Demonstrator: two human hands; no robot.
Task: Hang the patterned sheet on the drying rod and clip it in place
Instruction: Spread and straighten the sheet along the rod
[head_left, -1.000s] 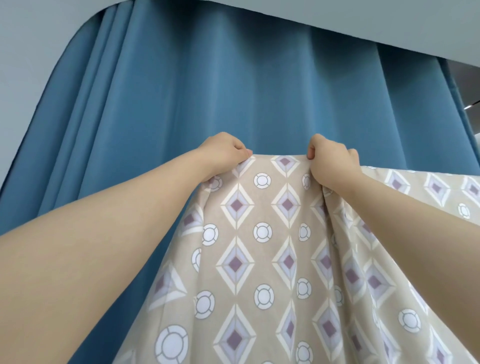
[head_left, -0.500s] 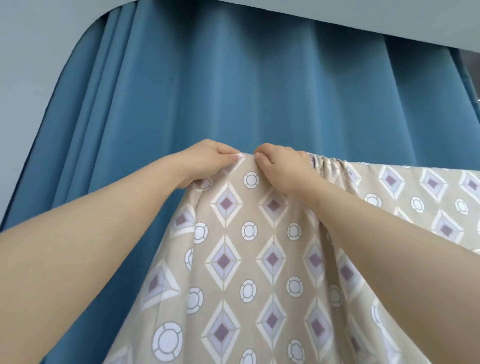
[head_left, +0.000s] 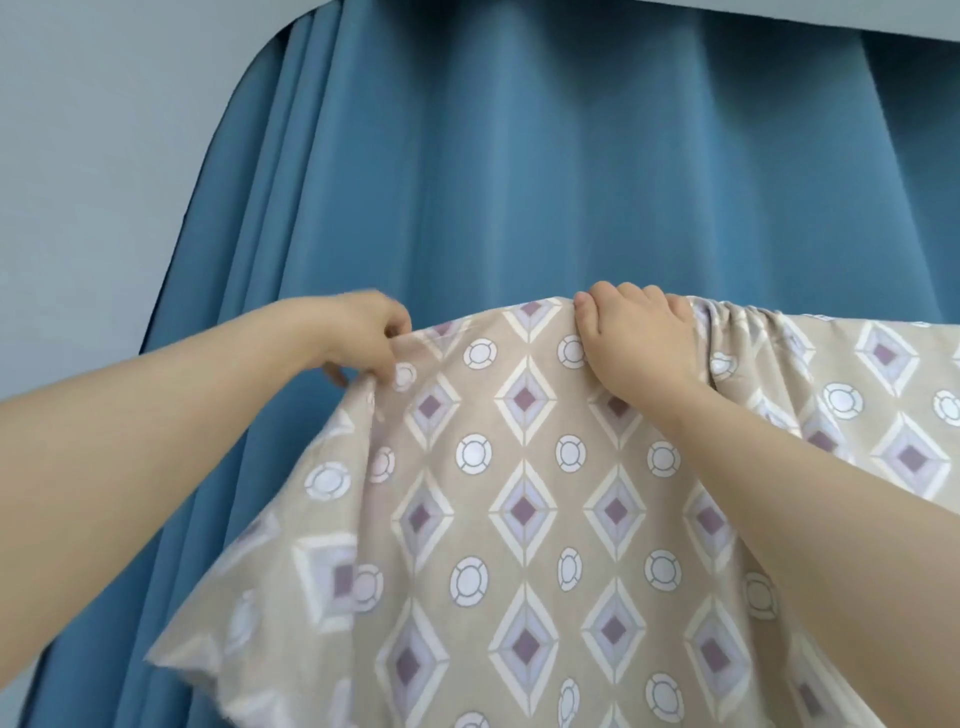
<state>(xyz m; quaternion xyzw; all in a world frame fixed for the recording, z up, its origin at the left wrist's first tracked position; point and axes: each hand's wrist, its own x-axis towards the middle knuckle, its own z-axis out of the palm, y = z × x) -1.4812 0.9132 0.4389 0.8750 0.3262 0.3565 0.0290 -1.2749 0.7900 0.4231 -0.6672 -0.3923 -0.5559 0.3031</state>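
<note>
Blue curtain (head_left: 519, 156) behind patterned sheet (head_left: 524, 519); left hand (head_left: 363, 332), blurred, apparently pinching it, right hand (head_left: 636, 338) gripping it.

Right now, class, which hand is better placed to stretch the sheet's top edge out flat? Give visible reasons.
Probably the left hand: it pinches the patterned sheet at its free end, with only the curtain beside it. The right hand grips the top edge further in, which suits it to anchoring.

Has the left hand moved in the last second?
Yes. The left hand has slid left, toward the left edge of the blue curtain and away from the right hand, gripping the patterned sheet.
</note>
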